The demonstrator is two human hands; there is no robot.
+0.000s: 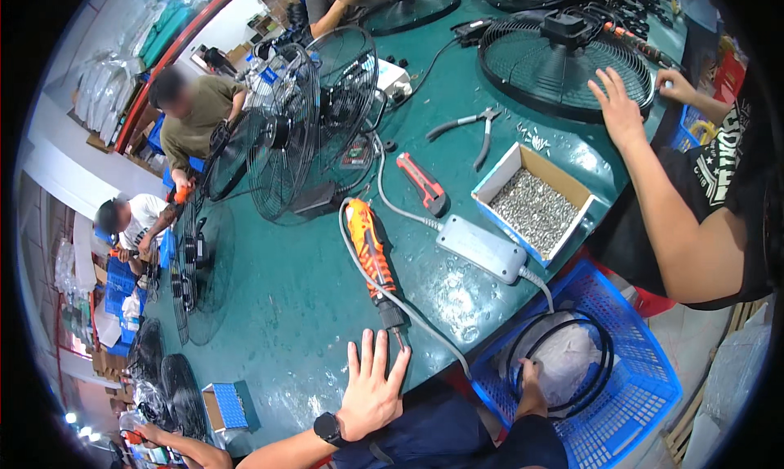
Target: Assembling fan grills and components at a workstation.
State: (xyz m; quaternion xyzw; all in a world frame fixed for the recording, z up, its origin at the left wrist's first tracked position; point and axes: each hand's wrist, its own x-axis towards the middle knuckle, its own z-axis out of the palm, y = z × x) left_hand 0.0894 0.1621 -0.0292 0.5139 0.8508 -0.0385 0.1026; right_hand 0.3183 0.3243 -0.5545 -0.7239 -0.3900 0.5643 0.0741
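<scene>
My left hand (374, 394) lies flat on the green table near its front edge, fingers spread, a dark watch on the wrist. Just beyond its fingertips is the bit of an orange and black electric screwdriver (371, 253), which lies on the table with a grey cord. Down in the blue plastic basket (633, 404) at the right, my right hand (531, 381) grips thin black hoops (606, 351) at their left side. The fingertips are partly hidden. A clear plastic bag (563, 356) lies within the hoops.
A grey power adapter (482, 248), box of small metal screws (535, 212), red-handled cutter (421, 185) and pliers (478, 128) lie on the table. Black fan grilles (282, 134) stand at the left. At the right, a co-worker's hand (618, 110) is beside another fan (563, 69).
</scene>
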